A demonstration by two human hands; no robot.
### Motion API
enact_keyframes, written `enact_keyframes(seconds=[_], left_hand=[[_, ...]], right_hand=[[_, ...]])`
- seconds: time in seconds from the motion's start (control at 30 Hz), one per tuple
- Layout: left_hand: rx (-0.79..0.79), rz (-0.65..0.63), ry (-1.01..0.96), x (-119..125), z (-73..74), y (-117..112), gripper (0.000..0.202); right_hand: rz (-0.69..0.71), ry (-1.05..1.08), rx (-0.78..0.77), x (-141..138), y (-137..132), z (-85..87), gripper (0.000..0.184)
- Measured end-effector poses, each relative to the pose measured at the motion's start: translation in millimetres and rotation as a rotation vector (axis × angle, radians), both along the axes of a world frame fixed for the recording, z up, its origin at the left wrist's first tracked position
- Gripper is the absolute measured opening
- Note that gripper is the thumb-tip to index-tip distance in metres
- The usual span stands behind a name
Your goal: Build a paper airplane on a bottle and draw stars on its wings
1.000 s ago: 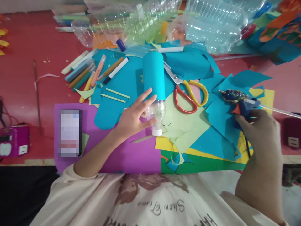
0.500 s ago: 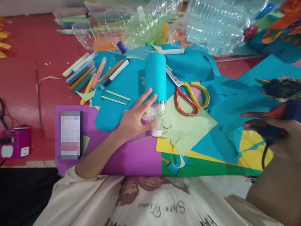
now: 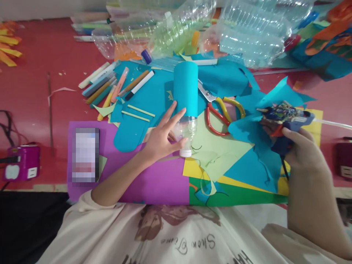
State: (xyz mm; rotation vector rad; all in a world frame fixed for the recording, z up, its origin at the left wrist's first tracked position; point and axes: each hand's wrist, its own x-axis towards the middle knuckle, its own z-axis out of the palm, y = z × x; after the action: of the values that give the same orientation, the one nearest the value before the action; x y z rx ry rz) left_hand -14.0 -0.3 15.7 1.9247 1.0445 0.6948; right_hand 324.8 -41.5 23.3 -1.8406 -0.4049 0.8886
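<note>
A clear plastic bottle with a white cap lies in the middle, its cap end toward me. Blue paper is wrapped around its far part. My left hand holds the bottle near the neck, index and middle fingertips at the paper's edge and thumb by the cap. On the right, my right hand grips a dark blue hot glue gun with an orange trigger. Its nozzle points left, and a clear glue stick sticks out behind. Blue paper partly surrounds the nozzle.
Scissors with red and yellow handles lie right of the bottle. Several markers and two thin paper strips lie left. Clear plastic bottles line the back. A phone rests on purple paper.
My right hand has brought the glue gun leftward and slightly up, shifting blue paper near it. My left hand stays on the bottle. The whole view has shifted slightly.
</note>
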Motion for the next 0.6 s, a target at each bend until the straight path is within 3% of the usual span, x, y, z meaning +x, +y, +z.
enact_keyframes(seconds=[0.13, 0.33, 0.6], left_hand=[[-0.007, -0.008, -0.027, 0, -0.9, 0, 0.065], [-0.02, -0.01, -0.016, -2, 0.2, 0, 0.065], [-0.003, -0.01, 0.014, -1, 1.2, 0, 0.064]], right_hand=[[0.015, -0.046, 0.124, 0, 0, -9.4, 0.026], [0.168, 0.01, 0.26, 1, 9, 7.7, 0.032], [0.101, -0.101, 0.299, 20, 33, -5.6, 0.024]])
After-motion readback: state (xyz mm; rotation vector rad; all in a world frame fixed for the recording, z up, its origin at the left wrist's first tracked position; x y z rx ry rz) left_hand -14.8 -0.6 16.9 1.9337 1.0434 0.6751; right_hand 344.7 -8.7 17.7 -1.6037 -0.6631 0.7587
